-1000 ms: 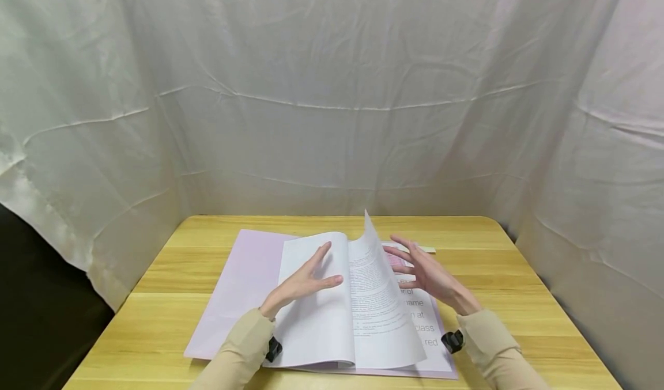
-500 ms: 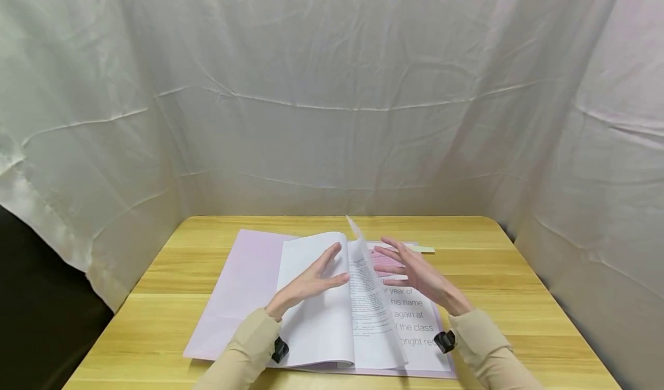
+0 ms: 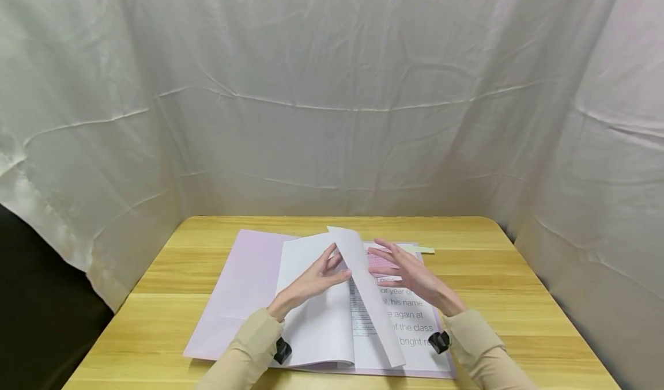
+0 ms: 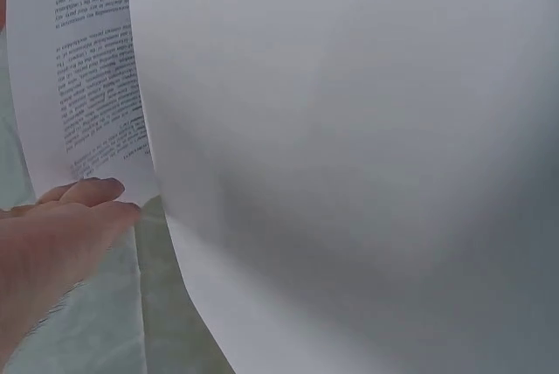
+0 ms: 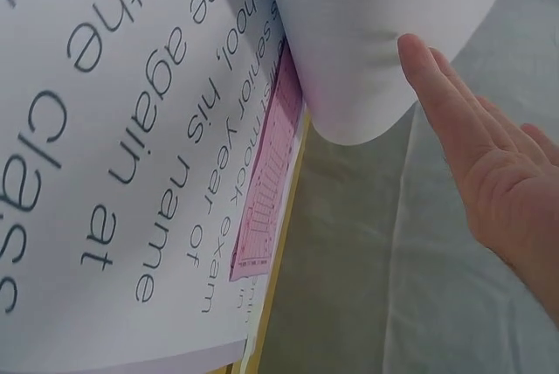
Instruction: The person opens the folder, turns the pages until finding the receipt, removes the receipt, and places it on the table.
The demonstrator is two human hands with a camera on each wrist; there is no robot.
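Note:
A lilac folder (image 3: 254, 280) lies spread on the table with an open paper booklet (image 3: 316, 338) on it. One page (image 3: 365, 292) stands raised and curls over toward the left; its printed side faces the left hand. My left hand (image 3: 313, 280) is over the booklet's left half, fingertips at the page's curling edge, fingers extended. To the right of the page, my right hand (image 3: 415, 275) has its fingers spread; in the right wrist view a straight finger (image 5: 428, 68) presses the page's blank side. Below lies a large-print sheet (image 5: 122, 155) with a pink printed slip (image 5: 266, 182).
A pale green strip (image 3: 425, 250) sticks out past the folder's top right. The wooden table (image 3: 519, 298) is bounded by grey cloth curtains (image 3: 332, 136) behind and at both sides. Black wrist devices (image 3: 438, 341) sit near both cuffs.
The raised page has swung leftward and its top now bends over to the left, uncovering more of the large-print sheet. The right hand has moved left along with it; the left hand moved slightly right.

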